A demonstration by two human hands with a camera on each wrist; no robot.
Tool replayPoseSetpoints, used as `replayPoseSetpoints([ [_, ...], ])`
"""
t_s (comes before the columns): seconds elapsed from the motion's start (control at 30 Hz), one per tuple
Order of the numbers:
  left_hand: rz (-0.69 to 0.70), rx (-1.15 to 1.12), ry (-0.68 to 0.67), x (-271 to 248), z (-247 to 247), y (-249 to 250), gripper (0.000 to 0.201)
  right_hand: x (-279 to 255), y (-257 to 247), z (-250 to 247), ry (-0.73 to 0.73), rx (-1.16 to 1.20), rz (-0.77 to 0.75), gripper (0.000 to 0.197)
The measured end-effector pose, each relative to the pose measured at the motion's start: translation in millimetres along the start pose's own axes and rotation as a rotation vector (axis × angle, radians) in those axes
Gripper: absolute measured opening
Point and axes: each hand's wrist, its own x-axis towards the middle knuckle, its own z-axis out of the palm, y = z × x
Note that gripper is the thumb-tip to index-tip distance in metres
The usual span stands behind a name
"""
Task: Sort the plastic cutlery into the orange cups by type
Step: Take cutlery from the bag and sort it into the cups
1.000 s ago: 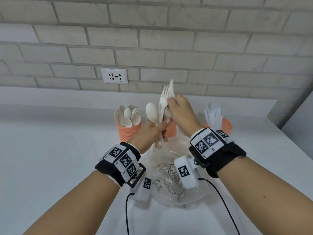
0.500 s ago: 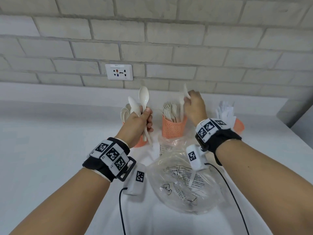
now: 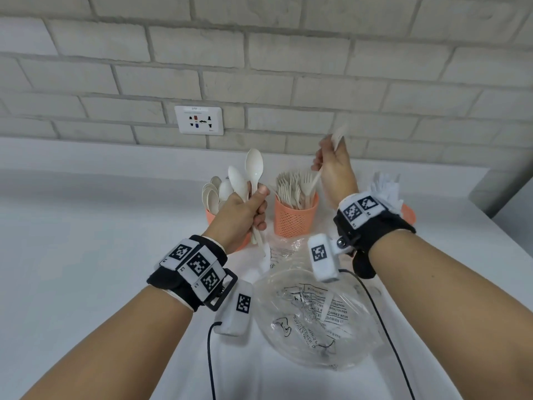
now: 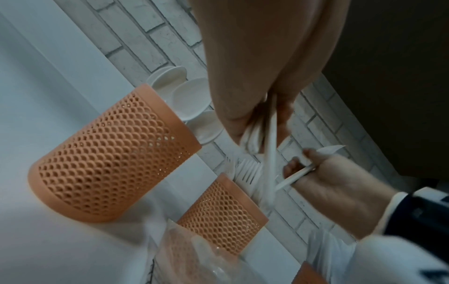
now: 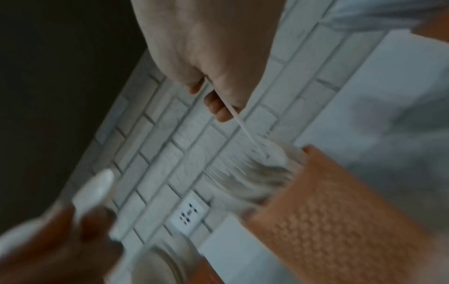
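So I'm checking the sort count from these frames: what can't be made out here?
- Piece in the right hand: its top is motion-blurred in the head view, its type unclear.
- Right orange cup: mostly hidden behind the right wristband; contents a white blur.
- Spoon cup: the left hand covers most of it in the head view.
- Fork cup: smeared in the right wrist view; no count possible.

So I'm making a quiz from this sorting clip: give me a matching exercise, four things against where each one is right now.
Things:
1. two spoons
2. knife
3. forks
4. plastic bag

Places:
a. lying on the table, nearest the person
b. gripped in the left hand
c. standing in the middle orange cup
d. held in the right hand

Pairs: 1-b, 2-d, 3-c, 4-a
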Motion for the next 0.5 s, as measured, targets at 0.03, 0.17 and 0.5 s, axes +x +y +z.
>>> replayPoseSetpoints([
  [0.03, 0.016, 0.011, -0.024, -1, 0, 0, 0.022, -5, 8, 2, -0.03, -0.054, 0.027, 0.014],
  [0.17, 0.049, 0.096, -0.046, -3, -4, 1, 0.025, -6, 35, 4, -0.007, -0.344, -0.103, 0.02],
  [0.5, 0.084, 0.27, -0.024, -12, 0, 5, 0.032, -25, -22, 22, -0.33, -0.411, -0.333, 0.032],
])
